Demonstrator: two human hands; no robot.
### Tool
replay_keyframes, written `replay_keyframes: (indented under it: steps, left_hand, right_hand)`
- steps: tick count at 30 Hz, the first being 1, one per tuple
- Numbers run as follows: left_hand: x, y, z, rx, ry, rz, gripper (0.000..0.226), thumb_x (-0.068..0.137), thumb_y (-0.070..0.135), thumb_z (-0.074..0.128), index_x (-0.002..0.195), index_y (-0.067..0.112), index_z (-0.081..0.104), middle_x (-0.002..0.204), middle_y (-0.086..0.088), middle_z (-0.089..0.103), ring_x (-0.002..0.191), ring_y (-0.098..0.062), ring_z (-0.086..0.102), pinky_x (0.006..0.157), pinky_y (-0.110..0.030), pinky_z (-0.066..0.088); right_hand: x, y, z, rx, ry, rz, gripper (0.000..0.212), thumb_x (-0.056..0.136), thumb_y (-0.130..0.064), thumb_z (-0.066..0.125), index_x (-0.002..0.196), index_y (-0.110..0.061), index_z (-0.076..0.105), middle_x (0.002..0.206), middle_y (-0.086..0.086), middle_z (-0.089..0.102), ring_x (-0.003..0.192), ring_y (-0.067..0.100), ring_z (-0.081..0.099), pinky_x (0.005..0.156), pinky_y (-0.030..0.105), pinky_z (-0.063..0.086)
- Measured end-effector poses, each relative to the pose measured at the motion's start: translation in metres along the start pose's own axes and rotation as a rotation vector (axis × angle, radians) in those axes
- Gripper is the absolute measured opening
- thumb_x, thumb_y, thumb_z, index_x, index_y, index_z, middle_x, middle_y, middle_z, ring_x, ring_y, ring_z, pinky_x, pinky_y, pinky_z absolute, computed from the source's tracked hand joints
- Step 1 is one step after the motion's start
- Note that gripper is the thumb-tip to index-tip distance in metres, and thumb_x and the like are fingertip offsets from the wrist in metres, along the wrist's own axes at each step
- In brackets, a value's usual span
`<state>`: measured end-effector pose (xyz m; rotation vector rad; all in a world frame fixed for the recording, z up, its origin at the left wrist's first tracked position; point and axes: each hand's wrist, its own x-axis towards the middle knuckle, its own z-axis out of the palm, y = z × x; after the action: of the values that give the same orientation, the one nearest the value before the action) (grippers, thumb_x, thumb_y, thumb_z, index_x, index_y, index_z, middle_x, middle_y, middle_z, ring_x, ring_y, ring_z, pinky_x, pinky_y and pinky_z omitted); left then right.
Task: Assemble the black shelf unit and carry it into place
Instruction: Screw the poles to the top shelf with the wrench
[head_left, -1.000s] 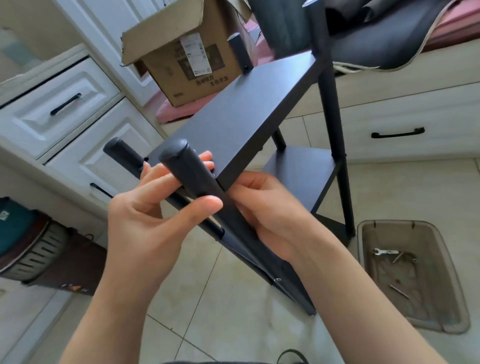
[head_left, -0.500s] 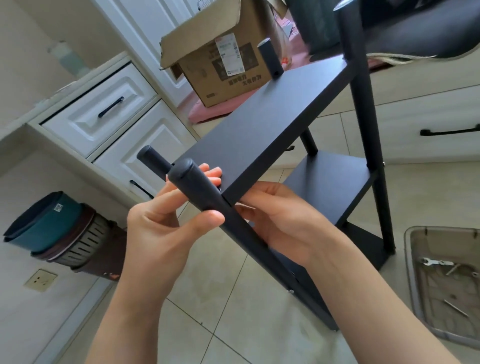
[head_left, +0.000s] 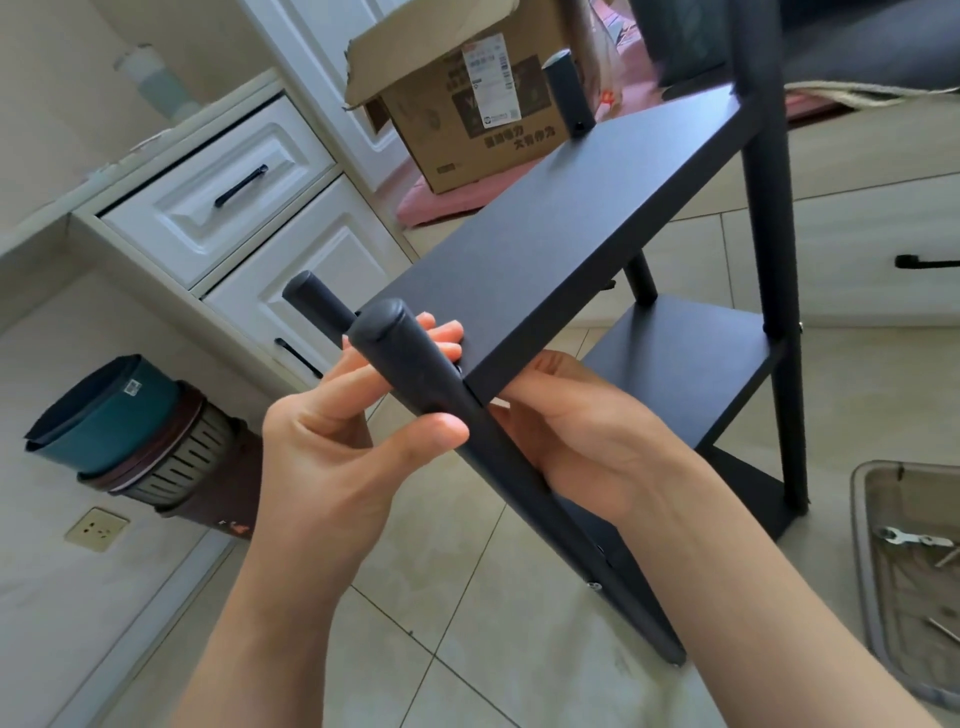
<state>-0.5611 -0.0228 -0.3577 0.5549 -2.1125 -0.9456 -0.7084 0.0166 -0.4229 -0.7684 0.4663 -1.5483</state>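
Two hands: left hand (head_left: 332, 441) fingers clamped round post (head_left: 415, 374); right hand (head_left: 582, 441) curled under shelf (head_left: 545, 249) edge. Four posts, three shelves visible.

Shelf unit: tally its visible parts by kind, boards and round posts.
Boards: 3, top, middle, bottom
Round posts: 4, near one gripped by the left hand, near left, far left, far right
Total: 7

Tile floor (head_left: 457, 597) w/ shelf unit (head_left: 545, 234), tray (head_left: 865, 571), stacked pots (head_left: 156, 457)
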Motion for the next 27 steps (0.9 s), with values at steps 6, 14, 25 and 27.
replay_keyframes:
  steps: [6,14,25,27]
  left_hand:
    - [-0.005,0.004,0.009,0.033,0.003,0.016,0.040,0.066,0.033,0.077,0.106,0.036,0.077,0.116,0.015,0.074,0.124,-0.016,0.062,0.103,-0.027,0.047]
    - [-0.017,0.017,0.020,-0.001,0.109,0.008,0.034,0.063,0.038,0.078,0.095,0.048,0.078,0.112,0.013,0.075,0.115,-0.019,0.067,0.101,-0.044,0.049]
    - [-0.052,-0.003,-0.041,-0.132,0.263,-0.235,0.054,0.059,0.057,0.087,0.108,0.036,0.078,0.114,-0.005,0.076,0.113,-0.024,0.070,0.089,-0.030,0.057]
    - [-0.047,-0.009,-0.044,-0.141,0.261,-0.247,0.040,0.067,0.043,0.075,0.106,0.036,0.079,0.116,-0.007,0.075,0.115,-0.026,0.068,0.097,-0.040,0.053]
  right_hand:
    - [-0.015,-0.013,-0.004,0.018,0.006,0.064,0.003,0.077,-0.020,0.072,0.078,-0.021,0.075,0.073,-0.005,0.066,0.066,0.008,0.060,0.073,0.026,0.042]
    - [-0.025,-0.034,0.008,-0.001,0.027,0.213,0.013,0.077,-0.018,0.064,0.065,-0.019,0.067,0.054,-0.006,0.048,0.046,0.003,0.042,0.057,0.023,0.021]
    - [0.013,0.025,0.055,0.061,-0.002,0.409,0.015,0.087,-0.027,0.065,0.091,-0.018,0.078,0.084,-0.001,0.072,0.073,0.010,0.067,0.069,0.018,0.053]
    - [0.020,0.032,0.054,0.100,0.027,0.388,0.042,0.074,-0.028,0.071,0.112,-0.011,0.073,0.102,0.006,0.070,0.091,0.016,0.063,0.087,0.025,0.048]
